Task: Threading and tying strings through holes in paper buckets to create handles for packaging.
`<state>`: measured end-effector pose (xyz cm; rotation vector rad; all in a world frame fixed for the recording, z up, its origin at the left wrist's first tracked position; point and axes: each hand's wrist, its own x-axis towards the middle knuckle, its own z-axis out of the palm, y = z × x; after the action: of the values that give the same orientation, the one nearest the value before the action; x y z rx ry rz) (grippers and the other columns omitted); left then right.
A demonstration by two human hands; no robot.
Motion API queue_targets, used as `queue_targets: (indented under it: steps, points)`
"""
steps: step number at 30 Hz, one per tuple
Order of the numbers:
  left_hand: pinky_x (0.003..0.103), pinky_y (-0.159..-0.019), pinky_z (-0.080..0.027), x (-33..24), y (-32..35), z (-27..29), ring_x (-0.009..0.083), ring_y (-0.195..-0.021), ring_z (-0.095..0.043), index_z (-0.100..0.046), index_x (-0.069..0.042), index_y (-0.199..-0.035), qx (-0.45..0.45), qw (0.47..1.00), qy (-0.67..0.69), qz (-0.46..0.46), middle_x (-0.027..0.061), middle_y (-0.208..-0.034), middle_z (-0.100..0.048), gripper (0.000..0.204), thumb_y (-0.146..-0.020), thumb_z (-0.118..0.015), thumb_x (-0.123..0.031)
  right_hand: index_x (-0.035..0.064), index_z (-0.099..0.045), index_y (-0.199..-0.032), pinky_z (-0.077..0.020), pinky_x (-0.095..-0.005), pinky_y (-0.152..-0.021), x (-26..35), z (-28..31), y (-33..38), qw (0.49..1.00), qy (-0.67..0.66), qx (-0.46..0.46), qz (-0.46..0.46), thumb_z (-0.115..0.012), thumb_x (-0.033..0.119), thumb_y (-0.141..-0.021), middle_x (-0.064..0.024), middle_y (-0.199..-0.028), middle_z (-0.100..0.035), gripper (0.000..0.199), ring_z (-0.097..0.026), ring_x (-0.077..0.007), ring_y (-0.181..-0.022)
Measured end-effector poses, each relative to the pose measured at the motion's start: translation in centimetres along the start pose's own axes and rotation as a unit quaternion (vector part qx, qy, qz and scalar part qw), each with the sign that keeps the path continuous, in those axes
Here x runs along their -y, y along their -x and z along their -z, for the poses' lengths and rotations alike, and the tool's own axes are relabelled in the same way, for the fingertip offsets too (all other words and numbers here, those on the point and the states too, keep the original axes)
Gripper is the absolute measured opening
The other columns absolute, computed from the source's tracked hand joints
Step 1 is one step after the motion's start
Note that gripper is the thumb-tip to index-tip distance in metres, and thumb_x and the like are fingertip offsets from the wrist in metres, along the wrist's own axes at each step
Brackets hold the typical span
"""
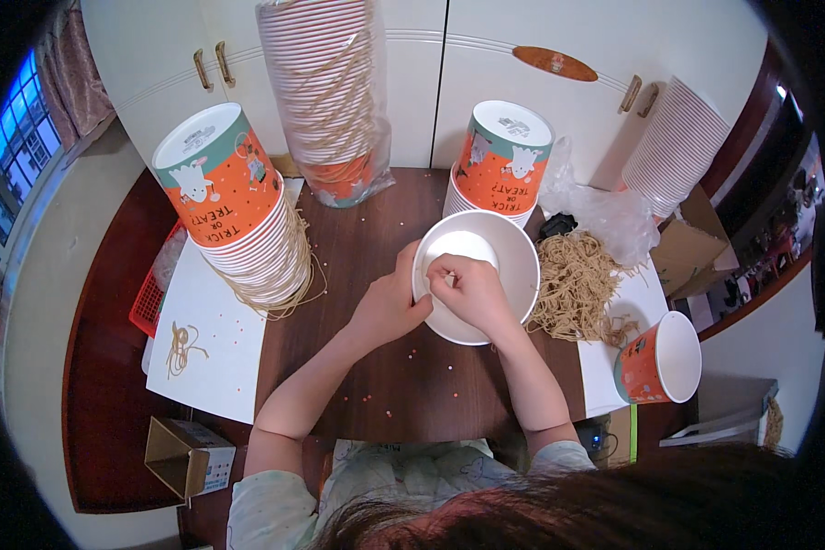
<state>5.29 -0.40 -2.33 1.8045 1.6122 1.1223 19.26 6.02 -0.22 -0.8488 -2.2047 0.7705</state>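
A white-lined paper bucket [520, 243] is tilted with its mouth facing me, near the middle of the brown table. My left hand [391, 302] grips its left rim, thumb near the edge and the fingers mostly hidden behind the wall. Inside the mouth, my right hand [472, 295] has its fingers curled together in a pinch close to the left wall. Whatever lies between those fingertips is too small to make out. Just right of the bucket sits a tangled pile of tan cords [573, 284].
Upside-down orange bucket stacks stand at left [225, 197] and behind the bucket [504, 165]. A bagged stack [325, 101] rises at the back; a white-sided stack [676, 147] leans at right. One loose bucket [642, 367] lies right. Loose cords [185, 351] rest on white board.
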Motion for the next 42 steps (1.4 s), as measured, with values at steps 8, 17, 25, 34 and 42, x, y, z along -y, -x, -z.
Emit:
queue_targets:
  steps: [8,17,25,34,42]
  points:
    - [0.045,-0.067,-0.047,-0.1,0.0,-0.1,0.0399,-0.077,-0.059,-0.019,-0.005,-0.126,0.006,1.000,-0.010,-0.001,0.0237,-0.082,-0.059,0.064,-0.072,-0.054,-0.013,0.0053,-0.061,-0.078,-0.0493,-0.0339,-0.060,-0.3,-0.2,-0.1,1.000,0.002,0.002,0.005,-0.056,0.012,-0.071,-0.0116,-0.073,-0.062,0.011,-0.062,-0.0275,-0.064]
    - [0.033,-0.064,-0.049,-0.1,0.0,1.2,0.0256,-0.071,-0.063,-0.044,0.002,-0.114,0.033,0.992,0.116,0.037,0.0176,-0.081,-0.061,0.039,-0.078,-0.052,-0.011,0.0047,-0.060,-0.076,-0.0493,-0.0344,-0.060,-0.5,-0.1,0.0,1.000,0.014,-0.003,0.014,-0.056,0.012,-0.071,-0.0116,-0.072,-0.062,0.010,-0.061,-0.0278,-0.064]
    - [0.025,-0.066,-0.049,1.3,-0.3,1.3,0.0126,-0.074,-0.059,-0.052,0.000,-0.108,-0.013,0.997,0.049,-0.064,0.0096,-0.085,-0.060,0.027,-0.081,-0.050,-0.002,0.0050,-0.059,-0.076,-0.0485,-0.0338,-0.057,-0.4,-0.1,-0.2,0.999,0.018,-0.023,0.031,-0.056,0.014,-0.072,-0.0115,-0.070,-0.062,0.010,-0.061,-0.0265,-0.062]
    - [0.026,-0.076,-0.048,0.4,-0.2,0.8,0.0182,-0.086,-0.062,-0.051,0.003,-0.101,-0.041,0.995,0.091,-0.004,0.0141,-0.091,-0.063,0.023,-0.079,-0.055,-0.004,0.0048,-0.058,-0.076,-0.0484,-0.0344,-0.055,-0.6,-0.2,0.0,1.000,-0.007,0.017,0.006,-0.055,0.015,-0.075,-0.0113,-0.066,-0.061,0.011,-0.061,-0.0262,-0.059]
    - [0.030,-0.061,-0.049,-0.1,0.3,0.3,0.0229,-0.070,-0.063,-0.053,-0.001,-0.090,-0.100,0.990,-0.079,-0.057,0.0142,-0.077,-0.061,0.014,-0.077,-0.057,-0.005,0.0043,-0.056,-0.080,-0.0472,-0.0354,-0.058,-0.3,0.0,-0.1,0.998,-0.006,0.060,0.017,-0.052,0.013,-0.076,-0.0142,-0.067,-0.059,0.011,-0.060,-0.0289,-0.062]
